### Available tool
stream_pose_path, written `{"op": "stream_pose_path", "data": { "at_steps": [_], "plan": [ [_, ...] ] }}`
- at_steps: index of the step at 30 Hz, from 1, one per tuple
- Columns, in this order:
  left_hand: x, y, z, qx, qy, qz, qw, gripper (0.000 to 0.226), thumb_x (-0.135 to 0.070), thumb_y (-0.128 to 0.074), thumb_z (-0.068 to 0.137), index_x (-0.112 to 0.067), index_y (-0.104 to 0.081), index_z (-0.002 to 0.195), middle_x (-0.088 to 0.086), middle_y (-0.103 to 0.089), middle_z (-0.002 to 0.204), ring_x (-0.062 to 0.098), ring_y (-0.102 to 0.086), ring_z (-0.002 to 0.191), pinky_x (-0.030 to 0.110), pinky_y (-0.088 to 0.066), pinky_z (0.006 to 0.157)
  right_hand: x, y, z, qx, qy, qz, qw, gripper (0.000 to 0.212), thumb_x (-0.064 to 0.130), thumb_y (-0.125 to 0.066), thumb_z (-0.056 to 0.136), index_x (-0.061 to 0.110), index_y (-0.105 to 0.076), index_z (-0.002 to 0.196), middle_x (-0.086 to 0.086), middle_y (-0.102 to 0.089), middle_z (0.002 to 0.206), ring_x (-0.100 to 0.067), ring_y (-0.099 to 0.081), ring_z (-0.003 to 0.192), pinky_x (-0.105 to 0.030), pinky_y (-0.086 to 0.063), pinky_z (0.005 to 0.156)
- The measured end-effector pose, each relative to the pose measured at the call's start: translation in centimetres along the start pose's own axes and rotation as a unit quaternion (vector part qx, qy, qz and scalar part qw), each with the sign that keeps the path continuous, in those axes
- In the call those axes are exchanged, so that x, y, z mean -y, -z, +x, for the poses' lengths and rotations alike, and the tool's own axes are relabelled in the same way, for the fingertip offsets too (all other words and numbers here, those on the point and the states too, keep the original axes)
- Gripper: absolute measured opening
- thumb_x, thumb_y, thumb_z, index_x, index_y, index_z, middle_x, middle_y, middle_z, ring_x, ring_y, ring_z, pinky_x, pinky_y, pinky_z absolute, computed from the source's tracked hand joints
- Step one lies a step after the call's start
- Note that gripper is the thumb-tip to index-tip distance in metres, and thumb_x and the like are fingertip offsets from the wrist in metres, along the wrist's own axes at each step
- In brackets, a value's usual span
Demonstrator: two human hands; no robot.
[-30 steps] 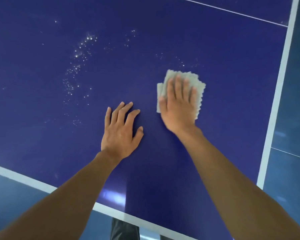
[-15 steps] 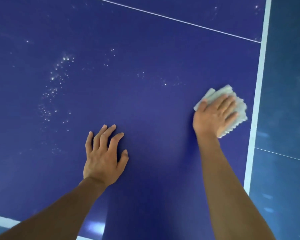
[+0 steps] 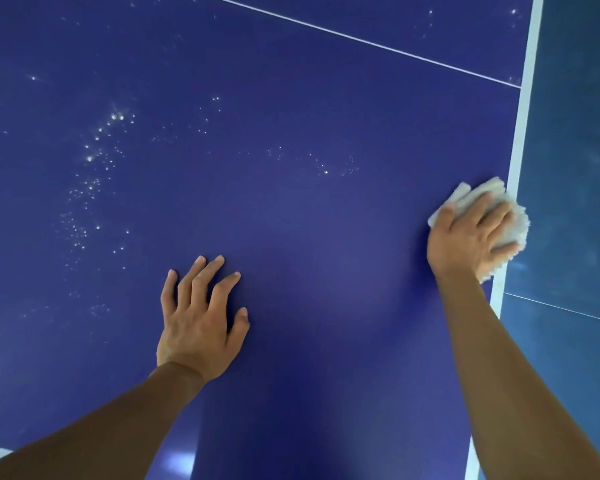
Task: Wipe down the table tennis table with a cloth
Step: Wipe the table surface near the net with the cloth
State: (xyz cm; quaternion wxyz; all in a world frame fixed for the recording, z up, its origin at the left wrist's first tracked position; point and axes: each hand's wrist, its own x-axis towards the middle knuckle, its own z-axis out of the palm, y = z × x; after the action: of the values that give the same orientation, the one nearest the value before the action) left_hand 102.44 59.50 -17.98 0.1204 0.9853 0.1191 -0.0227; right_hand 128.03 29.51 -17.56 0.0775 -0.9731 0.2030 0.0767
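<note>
White cloth (image 3: 482,192) under right hand (image 3: 471,237), seemingly overhanging table (image 3: 291,209) edge.

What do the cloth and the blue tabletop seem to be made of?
The cloth looks like pale microfibre or terry: its edge is fuzzy and fluffy. The tabletop seems a hard, smooth board with dark blue semi-gloss coating: soft reflections, droplets beading on it. Its core cannot be told.

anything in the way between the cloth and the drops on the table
Nothing visible. The cloth sits under the right hand at the right edge of the table, and bare surface runs from it to the drops. The left hand rests nearer the person, clear of that path.
</note>
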Motion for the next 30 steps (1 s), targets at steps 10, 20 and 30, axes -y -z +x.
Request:
{"op": "stream_pose_path", "data": {
  "at_steps": [10,20,30],
  "plan": [
    [0.1,-0.1,0.0,0.016,0.000,0.003,1.000,0.056,-0.044,-0.041,0.095,-0.010,-0.058,0.136,0.013,-0.042,0.155,0.036,-0.030,0.151,0.061,-0.011,0.125,1.3,-2.3,-6.8,0.039,0.469,-0.109,0.875,0.068,0.051,-0.024,0.107,0.014,-0.026,0.164,-0.010,-0.017,0.173,-0.029,-0.014,0.160,-0.073,-0.013,0.119],
    [0.4,-0.6,0.1,0.000,-0.008,-0.004,1.000,0.052,-0.043,-0.042,0.095,-0.013,-0.055,0.135,0.014,-0.045,0.154,0.037,-0.034,0.149,0.063,-0.016,0.124,11.0,0.2,8.8,0.002,0.024,0.008,1.000,0.067,0.047,-0.014,0.107,0.020,-0.001,0.167,-0.007,0.001,0.174,-0.024,0.005,0.161,-0.068,0.000,0.123],
    [0.4,-0.3,0.2,0.013,-0.004,-0.007,1.000,0.053,-0.044,-0.042,0.094,-0.012,-0.057,0.134,0.014,-0.046,0.152,0.038,-0.035,0.149,0.064,-0.016,0.124,5.4,-0.4,3.9,0.030,0.367,-0.062,0.928,0.067,0.051,-0.023,0.105,0.020,-0.022,0.165,-0.007,-0.020,0.171,-0.025,-0.014,0.159,-0.056,-0.014,0.124]
  ]
}}
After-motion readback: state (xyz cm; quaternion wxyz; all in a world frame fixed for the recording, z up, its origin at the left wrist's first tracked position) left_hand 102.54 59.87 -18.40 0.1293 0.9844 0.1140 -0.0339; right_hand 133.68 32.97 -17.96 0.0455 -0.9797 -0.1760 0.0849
